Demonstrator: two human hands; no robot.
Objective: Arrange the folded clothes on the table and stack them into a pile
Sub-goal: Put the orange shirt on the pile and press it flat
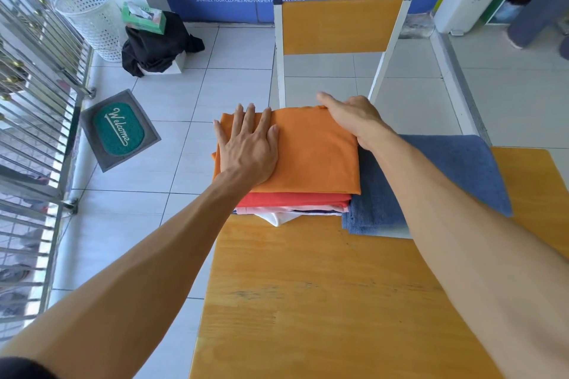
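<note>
**Orange top layer pressed flat, blue towel waiting to the right**

The fingers of the left hand are seen straight and slightly spread, laid palm-down on the left half of the orange folded garment. The right hand is set over the far right corner of the same garment; its fingers appear curled over that edge, though whether cloth is actually pinched cannot be told.

The orange piece is carried on top of the pile, at the far left corner of the table, its left edge overhanging the table slightly. Its long axis is judged to run away from the person.

The key relation: the blue towel is lying just beside the pile, touching it on the right, under the right forearm. The right hand is the nearer one, so the towel is likely to be taken from that side.

The orange cloth is smooth and thin, faintly creased. Beneath it a red layer, then pale pink and white layers, are stacked with uneven edges. The towel is thick, nubby terry. The tabletop is glossy yellow wood grain.
</note>
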